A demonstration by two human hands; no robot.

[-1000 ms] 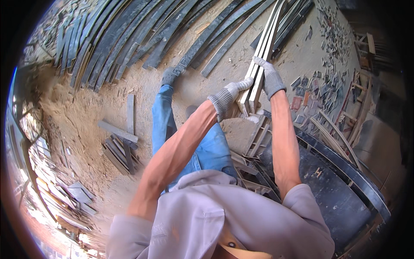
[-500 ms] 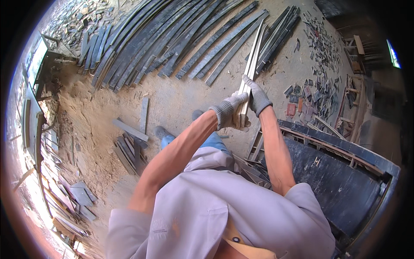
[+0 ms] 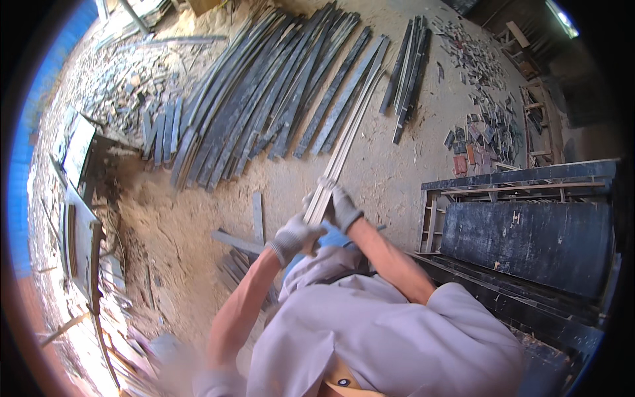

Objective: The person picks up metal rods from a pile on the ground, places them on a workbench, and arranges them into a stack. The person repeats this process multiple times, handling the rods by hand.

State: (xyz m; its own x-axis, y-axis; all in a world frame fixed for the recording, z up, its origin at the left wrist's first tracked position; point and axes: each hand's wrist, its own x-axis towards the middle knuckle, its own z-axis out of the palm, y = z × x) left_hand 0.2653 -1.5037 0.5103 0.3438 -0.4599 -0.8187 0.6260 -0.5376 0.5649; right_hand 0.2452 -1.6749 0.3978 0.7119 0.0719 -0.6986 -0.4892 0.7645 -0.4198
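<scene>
A bundle of long, thin pale wooden strips [image 3: 345, 149] slants away from me toward the far boards. My right hand [image 3: 339, 206], in a grey knit glove, is closed around the bundle near its close end. Some of its fingers show on the bundle's left side. My left hand [image 3: 299, 238], gloved the same way, is at the close end of the strips, lower and to the left. Its fingers are apart and reach rightward by the strip ends, not wrapped around them. Slight blur hides the exact contact.
Long dark boards [image 3: 264, 99] lie in rows on the dusty ground ahead, with a smaller stack [image 3: 407, 73] to their right. Short block offcuts [image 3: 479, 139] are scattered farther right. A dark framed bench [image 3: 522, 245] stands close on my right. Loose planks [image 3: 258, 215] lie near my feet.
My view has turned, and my hands with the strips now appear lower and farther left. My left hand has shifted from around the bundle to its near end, while my right hand keeps hold.
</scene>
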